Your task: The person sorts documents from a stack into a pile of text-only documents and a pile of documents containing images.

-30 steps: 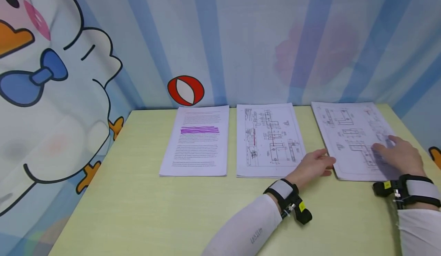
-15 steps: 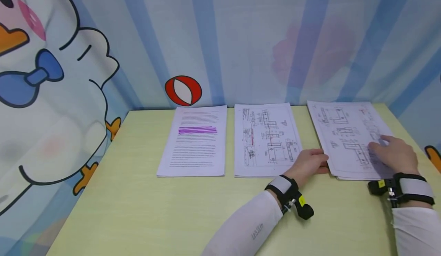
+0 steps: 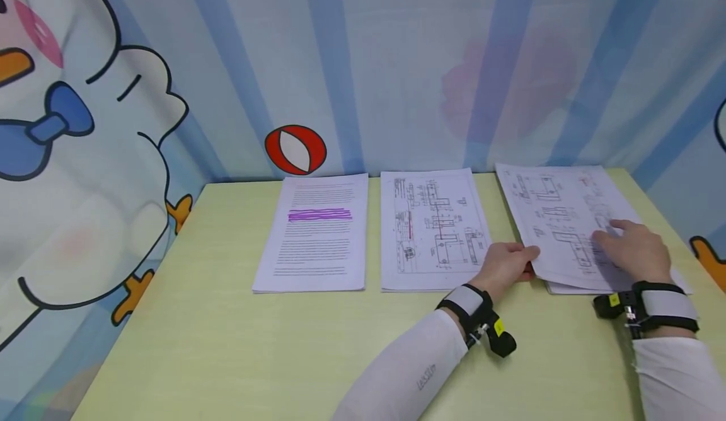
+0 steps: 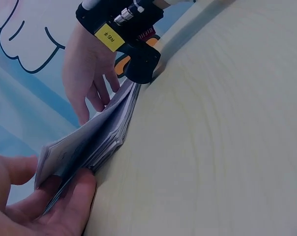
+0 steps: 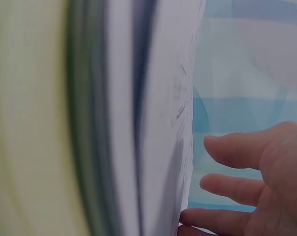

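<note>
At the right end of the table, a stack of printed drawing sheets [image 3: 558, 197] has its upper sheets raised along the left side. My left hand [image 3: 503, 266] pinches their near-left corner, thumb above and fingers beneath. A dark gap between the lifted sheets [image 4: 65, 152] and the pile below shows in the left wrist view. On the stack's right part rests my right hand [image 3: 638, 251]. Its fingers [image 5: 217, 219] are spread in the right wrist view, the lower ones touching the paper. The lowest sheets stay flat on the table.
A second drawing stack [image 3: 422, 219] lies left of my left hand, with red pen marks. Farther left is a text stack [image 3: 312, 244] with purple scribbled lines. The pale table [image 3: 227, 358] ends at a cartoon-printed curtain [image 3: 408, 62] behind.
The left hand has taken hold of the right stack's upper sheets and lifted their left edge, shifting them left over the lower ones. The right hand stays on top. The head view has turned slightly right.
</note>
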Tool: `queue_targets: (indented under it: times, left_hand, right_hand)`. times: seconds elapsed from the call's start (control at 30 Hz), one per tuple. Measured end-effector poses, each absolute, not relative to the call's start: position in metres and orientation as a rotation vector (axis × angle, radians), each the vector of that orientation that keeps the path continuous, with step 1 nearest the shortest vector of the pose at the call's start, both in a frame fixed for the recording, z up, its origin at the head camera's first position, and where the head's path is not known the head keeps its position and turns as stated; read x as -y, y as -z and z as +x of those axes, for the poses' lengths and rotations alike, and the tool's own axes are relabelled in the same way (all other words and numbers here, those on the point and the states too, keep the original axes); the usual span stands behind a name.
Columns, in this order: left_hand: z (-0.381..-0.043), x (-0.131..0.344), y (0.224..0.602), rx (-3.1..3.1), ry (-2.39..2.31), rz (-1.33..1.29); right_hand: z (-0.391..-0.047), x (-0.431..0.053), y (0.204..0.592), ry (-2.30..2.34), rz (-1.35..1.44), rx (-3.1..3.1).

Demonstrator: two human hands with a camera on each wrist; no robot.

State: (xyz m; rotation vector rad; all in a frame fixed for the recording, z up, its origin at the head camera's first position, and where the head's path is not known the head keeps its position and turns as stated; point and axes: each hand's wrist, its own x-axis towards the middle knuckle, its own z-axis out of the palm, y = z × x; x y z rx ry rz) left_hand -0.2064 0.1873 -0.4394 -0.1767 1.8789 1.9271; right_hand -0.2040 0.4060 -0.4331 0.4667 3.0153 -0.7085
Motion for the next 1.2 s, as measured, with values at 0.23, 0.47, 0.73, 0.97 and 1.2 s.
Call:
queue_targets:
  times: [0.23,0.47,0.73,0.97,1.2]
  left_hand:
    - [-0.205,-0.183,0.437,-2.096,-1.813,-0.150]
    - [-0.205,-0.181,0.437,-2.214,-1.743,-0.148]
    - [-0.204,-0.177,0.436,-2.217,-1.736,-0.135]
    - [-0.206,-0.170,0.436,-2.189,-1.768,-0.100]
    - [-0.210,-0.155,0.442,-2.138,-1.856,-0.039]
  right_hand:
    - [-0.203,-0.396,0.430,0.708,0.435,-3.069]
    - [-0.203,-0.391,0.427,0.711,0.422,-3.127]
    - [-0.203,-0.390,0.428,0.735,0.436,-3.108]
    - [-0.206,-0.390,0.432,0.790,0.395,-3.080]
    - [-0.209,-0.383,0.429,0.964,0.365,-3.030]
